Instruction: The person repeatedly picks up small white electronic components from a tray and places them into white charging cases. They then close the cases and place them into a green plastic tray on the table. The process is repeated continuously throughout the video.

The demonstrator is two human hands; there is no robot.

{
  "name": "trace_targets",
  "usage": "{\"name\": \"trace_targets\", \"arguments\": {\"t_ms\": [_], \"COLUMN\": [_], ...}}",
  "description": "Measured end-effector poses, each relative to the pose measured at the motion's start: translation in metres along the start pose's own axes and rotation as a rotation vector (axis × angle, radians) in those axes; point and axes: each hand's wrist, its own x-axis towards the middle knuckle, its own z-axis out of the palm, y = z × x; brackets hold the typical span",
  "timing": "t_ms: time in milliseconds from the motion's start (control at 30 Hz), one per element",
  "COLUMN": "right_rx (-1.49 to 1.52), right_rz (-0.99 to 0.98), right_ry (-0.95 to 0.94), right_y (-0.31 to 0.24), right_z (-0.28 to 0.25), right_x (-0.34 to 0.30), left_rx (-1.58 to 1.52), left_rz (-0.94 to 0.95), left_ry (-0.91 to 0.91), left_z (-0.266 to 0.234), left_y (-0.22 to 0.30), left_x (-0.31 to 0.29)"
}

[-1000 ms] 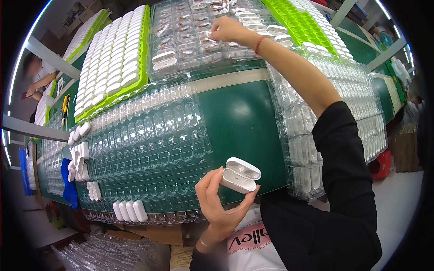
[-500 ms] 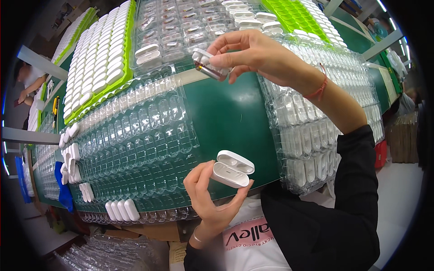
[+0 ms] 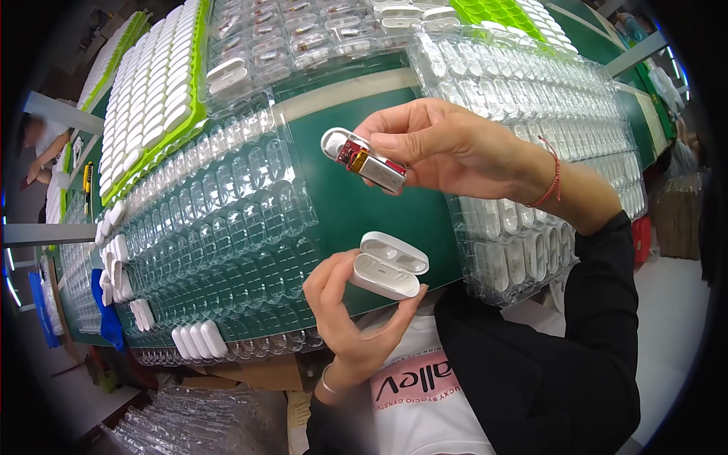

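Note:
Between the thumb and fingers of my left hand point(image 3: 350, 315) sits a white earbud case point(image 3: 385, 274), its lid raised and its hollow inside facing up. Above it, my right hand point(image 3: 432, 148) pinches the inner part of an earbud case point(image 3: 365, 161), which has a white rim, a small red circuit board and a silver battery block. This part is tilted over the green table point(image 3: 364, 205), apart from the open case. Part of it is hidden behind my right fingers.
Clear plastic trays point(image 3: 220, 197) cover the table to the left; more, filled with white case shells point(image 3: 523, 250), are stacked at right. A far tray holds several circuit parts point(image 3: 303, 38). Green racks of white pieces point(image 3: 152, 98) stand far left. Several white pieces point(image 3: 199, 340) lie near the front edge.
My right hand has come nearer from the far tray, bringing the inner part closer to the case and turning its circuit side into view. My left hand has barely shifted.

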Motion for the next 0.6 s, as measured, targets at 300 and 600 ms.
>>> {"name": "trace_targets", "arguments": {"t_ms": [300,600], "right_rx": [0.158,0.151], "right_rz": [0.003,0.022], "right_ry": [-0.055,-0.037], "right_y": [0.014,0.017], "right_z": [0.0,0.002], "right_x": [-0.002,-0.001], "left_rx": [0.006,0.013], "left_rz": [0.006,0.0], "left_ry": [0.009,0.019], "left_z": [0.0,-0.001], "left_y": [0.0,-0.002], "left_x": [-0.002,-0.001]}}
